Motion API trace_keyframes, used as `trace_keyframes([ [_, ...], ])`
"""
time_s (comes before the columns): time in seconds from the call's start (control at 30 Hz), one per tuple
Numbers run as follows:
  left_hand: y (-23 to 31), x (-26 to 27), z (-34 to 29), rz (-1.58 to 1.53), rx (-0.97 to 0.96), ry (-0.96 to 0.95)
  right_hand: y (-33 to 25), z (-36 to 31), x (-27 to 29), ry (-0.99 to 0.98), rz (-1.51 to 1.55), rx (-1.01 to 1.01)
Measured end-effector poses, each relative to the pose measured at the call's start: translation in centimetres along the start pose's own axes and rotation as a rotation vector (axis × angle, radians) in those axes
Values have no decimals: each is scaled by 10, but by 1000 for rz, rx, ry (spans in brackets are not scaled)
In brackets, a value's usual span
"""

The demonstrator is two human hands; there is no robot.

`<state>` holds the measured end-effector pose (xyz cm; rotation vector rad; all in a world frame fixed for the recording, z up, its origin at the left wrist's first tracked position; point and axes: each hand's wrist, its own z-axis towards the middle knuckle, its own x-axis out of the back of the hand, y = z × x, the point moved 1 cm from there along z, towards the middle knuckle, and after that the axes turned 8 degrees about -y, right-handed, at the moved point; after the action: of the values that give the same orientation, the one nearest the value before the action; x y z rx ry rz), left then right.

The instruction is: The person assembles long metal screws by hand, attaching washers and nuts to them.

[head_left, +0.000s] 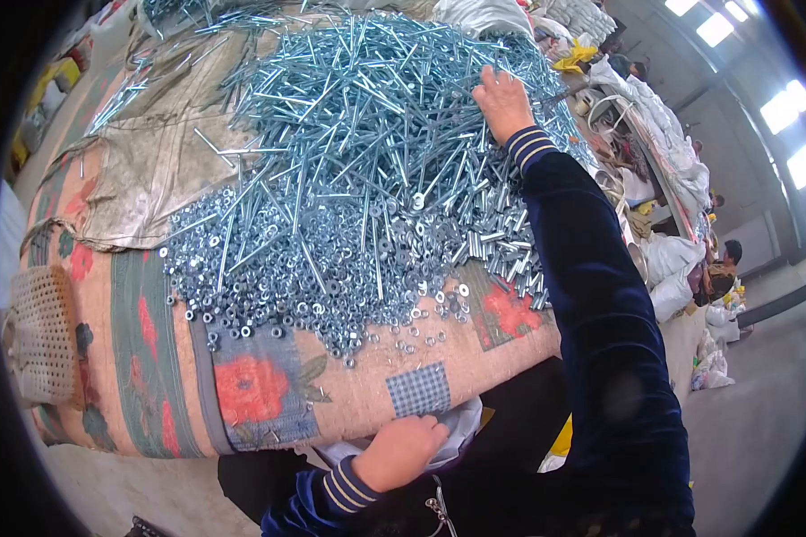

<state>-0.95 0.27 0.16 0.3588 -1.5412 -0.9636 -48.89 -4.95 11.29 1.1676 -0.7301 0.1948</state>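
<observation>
rods (358,98), shiny silver, lie heaped beside nuts (260,309) on flower-printed cloth (252,390).

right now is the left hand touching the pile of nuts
Apart: the head view plainly shows the blue checked patch lying between the left hand and the pile of nuts.

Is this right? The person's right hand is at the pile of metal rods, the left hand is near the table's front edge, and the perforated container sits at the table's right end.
Not quite: in the head view the perforated container is at the left end of the table. The right hand is at the pile of metal rods, the left hand near the front edge.
</observation>
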Motion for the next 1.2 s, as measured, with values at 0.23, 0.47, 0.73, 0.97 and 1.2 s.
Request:
trace_keyframes([
  [0.23,-22,8,6,18,-13,48,10,5,-2,116,41,-60],
  [0.47,-8,3,2,-18,19,65,8,-26,19,239,96,61],
  [0.73,-10,4,7,-50,31,62,16,4,-2,-70,-41,-239],
  [0.97,-12,2,7,-107,30,76,36,27,0,-437,227,-118],
  [1.2,-14,1,8,-94,31,61,21,-8,-3,34,176,-35],
])
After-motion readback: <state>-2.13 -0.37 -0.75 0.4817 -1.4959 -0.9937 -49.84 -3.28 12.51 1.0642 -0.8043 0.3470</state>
